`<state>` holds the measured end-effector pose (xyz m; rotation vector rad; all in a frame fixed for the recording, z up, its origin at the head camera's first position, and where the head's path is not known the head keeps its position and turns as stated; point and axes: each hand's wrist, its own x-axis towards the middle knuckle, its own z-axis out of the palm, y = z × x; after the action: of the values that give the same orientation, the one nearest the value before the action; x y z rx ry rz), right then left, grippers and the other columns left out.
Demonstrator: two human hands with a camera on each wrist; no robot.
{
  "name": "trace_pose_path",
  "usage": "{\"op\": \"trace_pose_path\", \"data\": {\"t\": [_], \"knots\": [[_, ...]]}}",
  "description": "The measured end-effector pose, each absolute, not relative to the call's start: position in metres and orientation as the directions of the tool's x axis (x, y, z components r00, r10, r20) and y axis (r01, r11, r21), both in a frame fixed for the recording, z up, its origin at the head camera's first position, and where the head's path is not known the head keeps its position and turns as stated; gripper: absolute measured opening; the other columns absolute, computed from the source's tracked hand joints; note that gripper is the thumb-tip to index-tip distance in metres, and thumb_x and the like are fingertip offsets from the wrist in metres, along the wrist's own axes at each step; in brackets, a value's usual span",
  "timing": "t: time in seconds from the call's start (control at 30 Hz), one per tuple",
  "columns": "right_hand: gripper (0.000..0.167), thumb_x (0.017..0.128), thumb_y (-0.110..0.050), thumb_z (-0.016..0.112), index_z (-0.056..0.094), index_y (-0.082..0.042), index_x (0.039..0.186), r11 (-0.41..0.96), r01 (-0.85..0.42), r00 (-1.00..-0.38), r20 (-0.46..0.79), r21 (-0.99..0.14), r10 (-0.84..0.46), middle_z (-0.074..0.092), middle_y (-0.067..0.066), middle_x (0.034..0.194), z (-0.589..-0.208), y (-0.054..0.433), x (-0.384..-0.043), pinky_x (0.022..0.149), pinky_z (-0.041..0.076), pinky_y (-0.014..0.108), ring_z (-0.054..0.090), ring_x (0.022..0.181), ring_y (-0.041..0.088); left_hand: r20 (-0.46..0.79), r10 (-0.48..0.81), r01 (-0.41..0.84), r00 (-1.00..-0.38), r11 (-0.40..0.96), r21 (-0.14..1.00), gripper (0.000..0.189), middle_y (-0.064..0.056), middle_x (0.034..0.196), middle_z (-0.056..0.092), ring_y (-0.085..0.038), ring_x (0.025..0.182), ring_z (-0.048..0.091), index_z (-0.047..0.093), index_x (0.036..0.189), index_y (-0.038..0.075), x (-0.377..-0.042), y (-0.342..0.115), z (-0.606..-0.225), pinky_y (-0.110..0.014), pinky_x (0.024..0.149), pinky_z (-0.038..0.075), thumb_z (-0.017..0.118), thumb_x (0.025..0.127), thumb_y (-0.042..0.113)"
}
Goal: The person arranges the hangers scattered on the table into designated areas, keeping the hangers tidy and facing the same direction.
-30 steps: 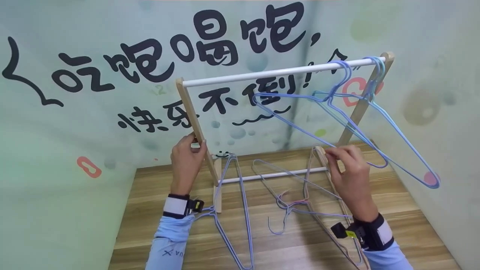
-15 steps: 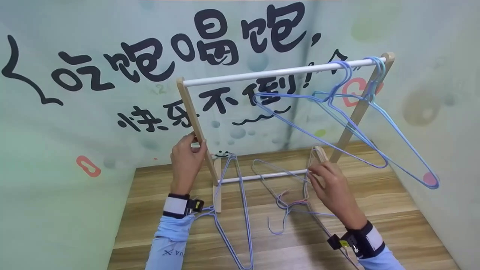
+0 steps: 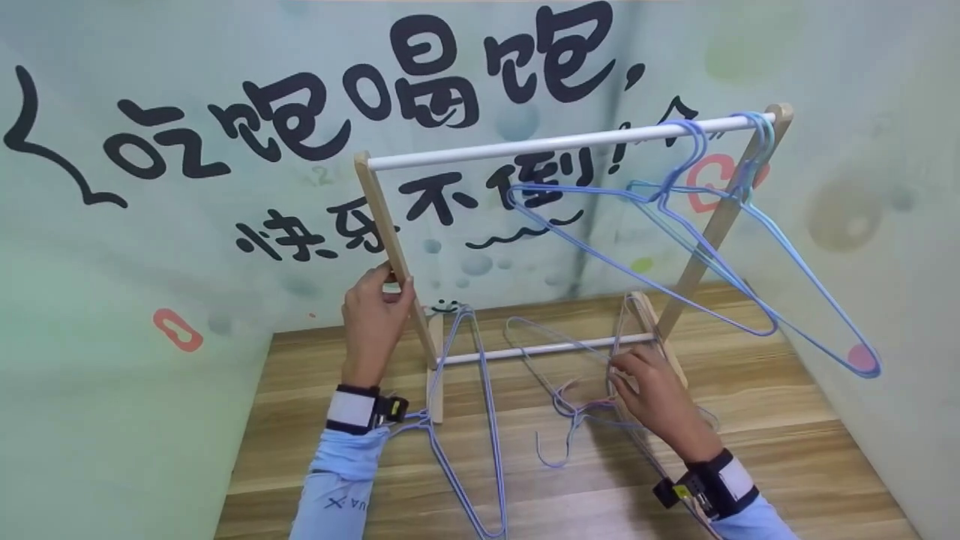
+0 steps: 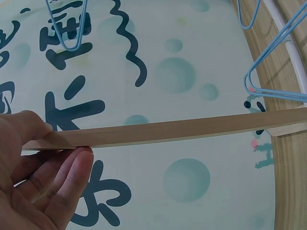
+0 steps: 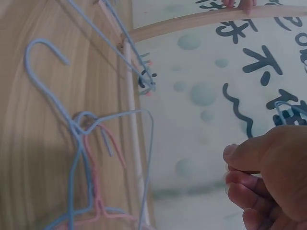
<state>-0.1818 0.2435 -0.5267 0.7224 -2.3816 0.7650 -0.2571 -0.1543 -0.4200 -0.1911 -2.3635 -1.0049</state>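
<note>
My left hand point(image 3: 376, 319) pinches the left wooden upright point(image 3: 390, 232) of a small garment rack. In the left wrist view the thumb point(image 4: 36, 127) lies above that post and the fingers point(image 4: 74, 177) below it. My right hand point(image 3: 656, 394) hovers over the lower right of the rack, near the blue wire hangers point(image 3: 574, 409) lying there. Its thumb and index finger come close together in the right wrist view, with nothing visible between them. A pink hanger point(image 5: 93, 177) lies among those blue ones. Several blue hangers point(image 3: 667, 195) hang at the right end of the white top rod point(image 3: 525, 145).
More blue hangers point(image 3: 487, 420) lean at the left against the white lower rod point(image 3: 525, 351). The rack stands on a wood-grain tabletop point(image 3: 795, 450), close to a pale wall point(image 3: 187, 247) with black lettering. The right wooden upright point(image 3: 712, 240) rises behind the hanging hangers.
My right hand has moved left and down, from beside the right wooden foot to over the lying hangers. The left hand stays on the post.
</note>
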Motion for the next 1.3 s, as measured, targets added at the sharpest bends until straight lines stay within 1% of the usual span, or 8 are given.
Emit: {"op": "trace_pose_path", "data": {"t": [0.23,0.4,0.57,0.67,0.83,1.0,1.13,1.3], "knots": [[0.021,0.080,0.008,0.082,0.072,-0.005,0.093,0.702,-0.600,-0.753,0.569,-0.385,-0.331,0.063,0.004,0.085,-0.547,0.246,-0.182,0.066,0.054,0.037,0.062,0.077,0.020,0.546,-0.082,0.336,-0.834,0.709,0.620,0.022,-0.012,0.100,0.071,-0.019,0.075,0.073,0.071,0.111,0.001,-0.258,-0.154,-0.420,-0.035,0.069,0.060,0.070,0.096,0.016],[0.020,0.081,0.008,0.080,0.070,-0.007,0.089,0.714,-0.574,-0.786,0.515,-0.401,-0.343,0.061,0.001,0.084,-0.562,0.246,-0.180,0.066,0.053,0.036,0.060,0.077,0.018,0.551,-0.081,0.349,-0.831,0.696,0.628,0.023,-0.013,0.100,0.071,-0.019,0.075,0.073,0.071,0.113,-0.001,-0.258,-0.155,-0.421,-0.035,0.070,0.060,0.070,0.096,0.014],[0.023,0.077,0.010,0.082,0.069,-0.006,0.087,0.706,-0.587,-0.783,0.499,-0.396,-0.371,0.061,0.002,0.083,-0.575,0.247,-0.180,0.064,0.055,0.034,0.062,0.075,0.017,0.546,-0.084,0.346,-0.834,0.691,0.635,0.023,-0.013,0.100,0.071,-0.020,0.076,0.073,0.071,0.112,-0.001,-0.257,-0.155,-0.421,-0.036,0.071,0.060,0.070,0.096,0.014],[0.020,0.078,0.007,0.083,0.069,-0.004,0.087,0.697,-0.596,-0.782,0.482,-0.398,-0.394,0.060,0.003,0.082,-0.581,0.247,-0.180,0.063,0.055,0.035,0.061,0.073,0.018,0.546,-0.084,0.348,-0.834,0.688,0.637,0.022,-0.013,0.100,0.071,-0.020,0.076,0.073,0.071,0.112,-0.001,-0.257,-0.155,-0.421,-0.036,0.070,0.060,0.070,0.095,0.013],[0.014,0.082,0.003,0.082,0.071,-0.003,0.089,0.695,-0.574,-0.812,0.411,-0.433,-0.415,0.063,0.003,0.083,-0.590,0.249,-0.178,0.063,0.055,0.035,0.062,0.072,0.018,0.548,-0.080,0.353,-0.833,0.685,0.637,0.021,-0.013,0.100,0.070,-0.020,0.076,0.073,0.071,0.111,-0.001,-0.257,-0.154,-0.419,-0.034,0.070,0.060,0.070,0.096,0.013],[0.017,0.080,0.005,0.080,0.071,-0.003,0.093,0.687,-0.527,-0.849,0.328,-0.500,-0.413,0.068,0.006,0.087,-0.596,0.248,-0.176,0.067,0.057,0.037,0.066,0.075,0.020,0.538,-0.080,0.348,-0.839,0.680,0.645,0.022,-0.013,0.100,0.070,-0.020,0.077,0.073,0.070,0.113,-0.001,-0.257,-0.154,-0.419,-0.034,0.070,0.060,0.069,0.096,0.013],[0.018,0.079,0.004,0.081,0.072,-0.003,0.093,0.677,-0.517,-0.856,0.306,-0.525,-0.416,0.067,0.003,0.087,-0.600,0.247,-0.175,0.068,0.057,0.035,0.065,0.075,0.017,0.535,-0.080,0.345,-0.841,0.682,0.645,0.023,-0.013,0.101,0.070,-0.020,0.077,0.073,0.070,0.114,-0.001,-0.257,-0.154,-0.420,-0.034,0.070,0.060,0.070,0.096,0.014],[0.014,0.081,0.003,0.081,0.073,-0.004,0.091,0.679,-0.516,-0.857,0.304,-0.522,-0.417,0.065,0.001,0.085,-0.604,0.246,-0.173,0.066,0.056,0.032,0.062,0.075,0.015,0.543,-0.082,0.346,-0.836,0.688,0.637,0.024,-0.014,0.101,0.071,-0.020,0.076,0.073,0.071,0.114,-0.001,-0.258,-0.154,-0.420,-0.035,0.069,0.060,0.070,0.096,0.014]]}}
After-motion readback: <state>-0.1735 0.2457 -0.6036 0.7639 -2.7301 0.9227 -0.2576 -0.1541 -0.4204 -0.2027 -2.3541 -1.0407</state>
